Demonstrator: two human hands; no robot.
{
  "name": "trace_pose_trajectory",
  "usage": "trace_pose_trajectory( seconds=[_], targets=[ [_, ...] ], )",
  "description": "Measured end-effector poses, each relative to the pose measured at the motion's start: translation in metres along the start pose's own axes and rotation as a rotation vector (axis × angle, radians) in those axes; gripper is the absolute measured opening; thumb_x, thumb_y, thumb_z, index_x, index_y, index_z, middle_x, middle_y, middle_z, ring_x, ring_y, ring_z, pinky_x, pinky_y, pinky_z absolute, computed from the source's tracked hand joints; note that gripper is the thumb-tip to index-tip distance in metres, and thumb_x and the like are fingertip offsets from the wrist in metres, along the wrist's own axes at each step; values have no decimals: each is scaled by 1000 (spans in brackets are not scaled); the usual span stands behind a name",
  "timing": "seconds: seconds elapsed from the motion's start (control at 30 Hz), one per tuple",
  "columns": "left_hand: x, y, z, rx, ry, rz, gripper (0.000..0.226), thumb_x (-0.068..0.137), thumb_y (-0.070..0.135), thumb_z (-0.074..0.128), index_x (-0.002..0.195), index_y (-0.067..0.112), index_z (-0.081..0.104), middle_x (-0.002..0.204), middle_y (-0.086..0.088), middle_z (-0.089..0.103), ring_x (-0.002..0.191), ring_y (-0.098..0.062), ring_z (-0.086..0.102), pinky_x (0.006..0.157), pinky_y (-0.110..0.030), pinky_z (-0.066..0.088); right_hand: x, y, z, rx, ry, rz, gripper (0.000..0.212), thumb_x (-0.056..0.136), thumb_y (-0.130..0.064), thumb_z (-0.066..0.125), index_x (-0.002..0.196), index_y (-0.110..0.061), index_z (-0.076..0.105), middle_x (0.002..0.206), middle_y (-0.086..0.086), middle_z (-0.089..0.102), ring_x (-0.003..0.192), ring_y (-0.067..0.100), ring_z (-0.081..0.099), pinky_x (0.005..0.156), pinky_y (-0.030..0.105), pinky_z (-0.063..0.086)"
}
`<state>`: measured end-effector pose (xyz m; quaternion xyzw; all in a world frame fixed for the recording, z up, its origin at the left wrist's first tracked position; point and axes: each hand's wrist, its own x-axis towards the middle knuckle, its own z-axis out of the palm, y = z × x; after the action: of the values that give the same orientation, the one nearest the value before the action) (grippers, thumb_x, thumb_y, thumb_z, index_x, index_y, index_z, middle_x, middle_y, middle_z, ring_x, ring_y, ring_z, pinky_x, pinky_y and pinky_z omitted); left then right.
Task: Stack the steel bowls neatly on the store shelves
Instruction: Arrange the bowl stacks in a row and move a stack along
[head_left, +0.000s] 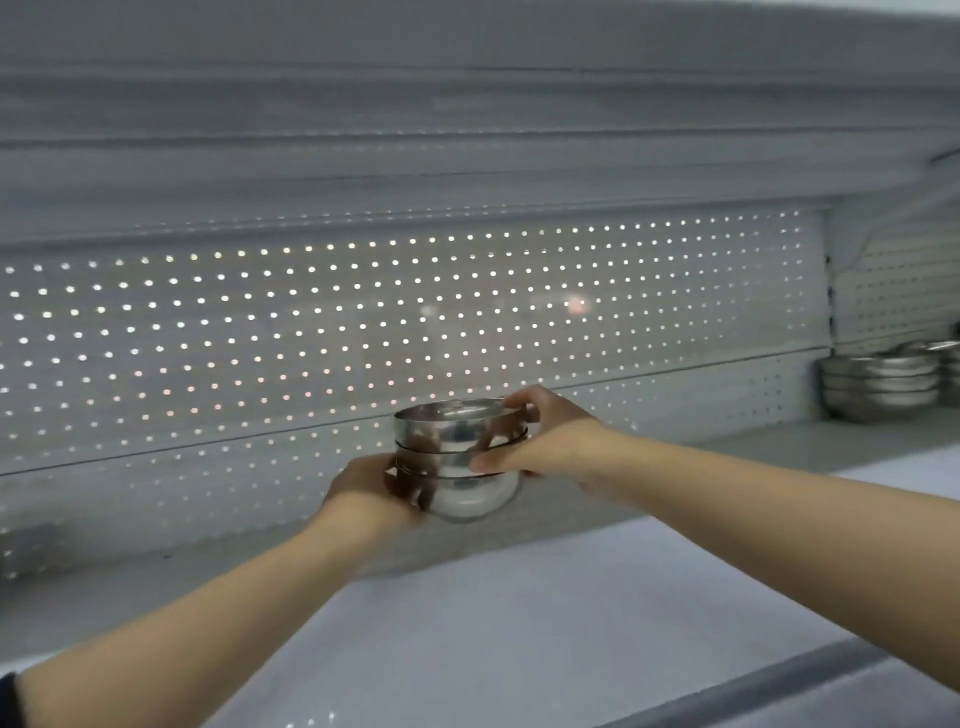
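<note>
A small stack of shiny steel bowls (457, 457), nested one in another, is at the middle of the view, just above the white shelf (234, 566). My left hand (363, 486) grips the lowest bowl from the left side. My right hand (545, 441) holds the upper bowls from the right, thumb low on the side and fingers curled over the top rim. Whether the stack's base touches the shelf I cannot tell.
A perforated white back panel (311, 338) stands behind the stack. A second stack of wider steel bowls (883, 384) sits at the far right of the same shelf. Another shelf's underside (467, 130) hangs overhead. A lower white shelf surface (519, 623) lies in front.
</note>
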<state>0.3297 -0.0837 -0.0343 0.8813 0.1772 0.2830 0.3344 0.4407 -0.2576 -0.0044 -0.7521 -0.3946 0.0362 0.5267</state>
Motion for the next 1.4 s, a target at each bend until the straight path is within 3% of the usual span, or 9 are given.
trace_pose_trajectory(
  seconds=[0.23,0.43,0.53,0.73,0.93,1.0,1.13,1.27,1.4],
  targets=[
    [36,95,134,-52,-72,67,50,69,-2,74,116,6,60,69,15,53,61,1,50,43,2,38,-8,78,-144,24,78,34,88,47,-34,90,122,-29,45,100,-22,53,90,2,58,72,28,57],
    [76,172,246,26,-78,75,24,70,5,71,92,13,65,72,5,57,72,-15,56,58,-10,43,2,148,-256,74,113,65,60,50,-29,91,92,-37,50,93,-16,62,85,6,61,73,30,56],
    [95,201,296,58,-23,63,19,72,8,63,63,20,52,58,10,50,64,-12,50,47,-6,34,14,175,-297,37,150,97,73,51,-29,90,110,-32,48,95,-17,59,87,7,59,82,36,57],
    [119,235,360,73,-60,45,19,72,4,64,88,15,64,86,-8,67,93,-25,65,71,-25,47,30,223,-349,-2,182,100,102,51,-29,91,137,-27,36,109,-15,53,104,14,53,91,34,50],
    [125,238,392,56,-9,-1,24,81,15,52,99,10,67,100,-10,70,95,-28,66,70,-25,47,33,252,-365,45,147,123,114,53,-29,90,146,-25,25,135,-3,47,112,15,43,90,26,37],
    [125,235,394,90,10,2,25,83,17,49,99,12,68,101,-9,70,97,-26,65,73,-23,45,34,257,-364,94,139,121,104,54,-26,90,140,-22,33,117,-9,52,103,11,47,86,22,38],
    [130,228,398,126,5,1,23,81,21,55,97,12,68,101,-7,70,99,-20,63,74,-19,41,38,265,-362,145,147,64,48,57,-14,88,85,-26,52,86,-15,62,79,-3,54,61,13,39],
    [136,228,403,153,-13,-7,21,76,18,59,95,15,68,98,-5,70,96,-20,63,73,-17,38,42,271,-361,168,175,13,42,57,-5,86,86,-20,59,77,-11,71,74,2,65,54,7,44],
    [141,227,407,168,-34,4,25,75,18,63,100,17,66,94,0,66,91,-16,59,74,-16,36,44,274,-360,170,177,41,45,58,-13,87,92,-18,59,93,-1,71,91,15,65,73,20,47]
  ],
)
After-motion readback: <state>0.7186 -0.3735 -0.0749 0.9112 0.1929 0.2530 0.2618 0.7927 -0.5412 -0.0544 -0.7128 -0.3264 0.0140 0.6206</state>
